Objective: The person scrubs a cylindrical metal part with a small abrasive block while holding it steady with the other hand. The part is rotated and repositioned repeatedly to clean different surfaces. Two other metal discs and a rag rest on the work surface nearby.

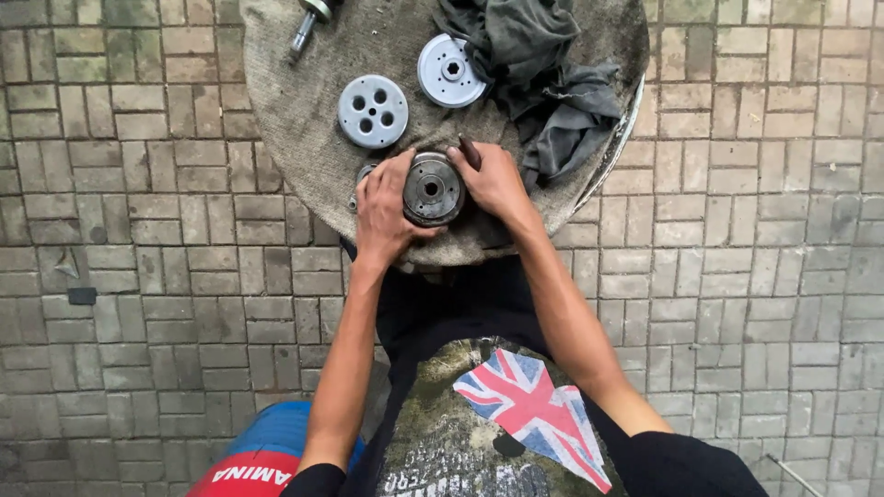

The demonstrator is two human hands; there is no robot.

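Observation:
A round dark metal drum-shaped part [432, 189] with a central hole sits at the near edge of a sackcloth-covered round stand [304, 120]. My left hand [384, 204] grips its left side and my right hand [494, 179] grips its right side. A dark slim tool tip [470, 151] sticks up by my right fingers. Under my left hand a smaller metal piece [362, 175] shows partly.
On the stand lie a pale disc with several holes [372, 111], a pale pulley disc [450, 71], a dark grey rag [534, 74] and a metal shaft [307, 26]. Brick paving [147, 276] surrounds the stand. A blue and red seat [262, 456] is below me.

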